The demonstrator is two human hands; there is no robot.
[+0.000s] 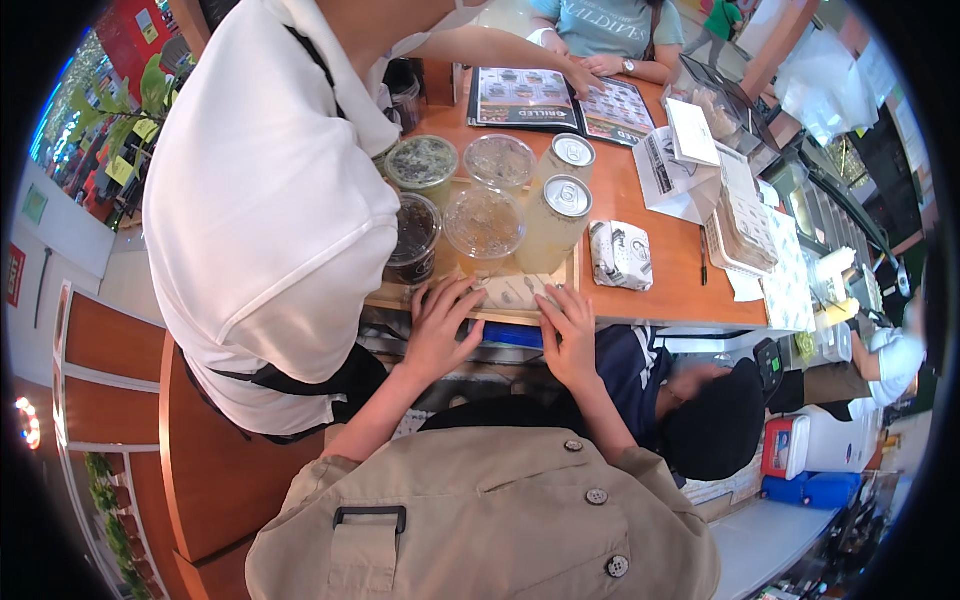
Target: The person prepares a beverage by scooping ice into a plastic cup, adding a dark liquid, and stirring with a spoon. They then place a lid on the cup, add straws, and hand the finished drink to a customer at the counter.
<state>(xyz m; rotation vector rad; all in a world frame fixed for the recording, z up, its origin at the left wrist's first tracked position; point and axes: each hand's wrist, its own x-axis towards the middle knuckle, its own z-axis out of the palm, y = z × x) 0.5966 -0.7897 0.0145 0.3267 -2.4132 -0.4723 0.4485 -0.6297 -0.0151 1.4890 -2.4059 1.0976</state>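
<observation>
A paper-wrapped food packet point(512, 293) with a printed pattern lies at the near edge of a wooden tray point(572, 280). My left hand point(443, 322) has its fingertips on the packet's left end, thumb apart. At its right end, my right hand point(568, 335) holds it with bent fingers. Just beyond stand lidded plastic cups: a dark drink point(414, 238), a green one point(422, 165), an amber one point(484, 232) and a pale one point(499, 162). Two clear can-shaped drinks point(552, 225) with metal lids fill the tray's right side.
Another wrapped packet point(620, 255) sits right of the tray. A pen point(703, 258) and stacked papers point(742, 225) lie farther right. Someone in white point(270, 190) leans close on my left, pointing at an open menu point(525, 100). A dark-capped person point(712, 415) is at my right.
</observation>
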